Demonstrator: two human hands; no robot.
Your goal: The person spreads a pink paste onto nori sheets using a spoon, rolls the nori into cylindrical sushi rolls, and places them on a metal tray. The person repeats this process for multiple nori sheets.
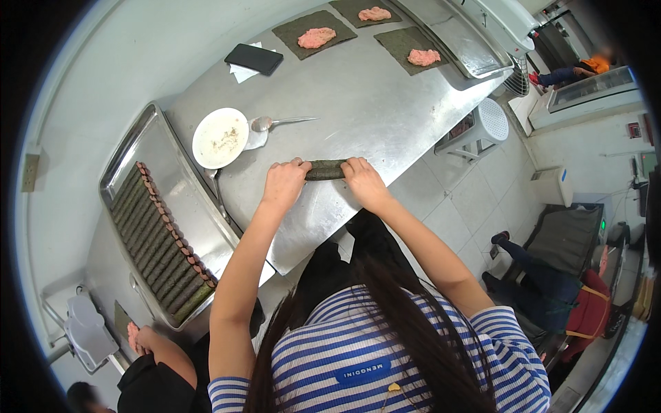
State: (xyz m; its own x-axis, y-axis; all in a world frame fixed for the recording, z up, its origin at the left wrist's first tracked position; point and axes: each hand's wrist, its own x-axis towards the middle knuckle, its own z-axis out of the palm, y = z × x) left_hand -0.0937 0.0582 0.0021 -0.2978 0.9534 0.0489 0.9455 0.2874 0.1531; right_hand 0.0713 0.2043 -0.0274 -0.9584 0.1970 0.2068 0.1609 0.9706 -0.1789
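Now both hands are on the dark seaweed roll (325, 170): the left hand (285, 184) grips one end with curled fingers, the right hand (365, 182) clasps the other, and the roll sits level between them at the steel table (330, 86), close to its near edge. Over to the left, look, a metal tray (215, 242) carries a long row of finished rolls (153, 237), pink ends showing! A white bowl (201, 143) stands between, and farther up, a black phone (254, 59) lies near pink-topped seaweed sheets (290, 32).
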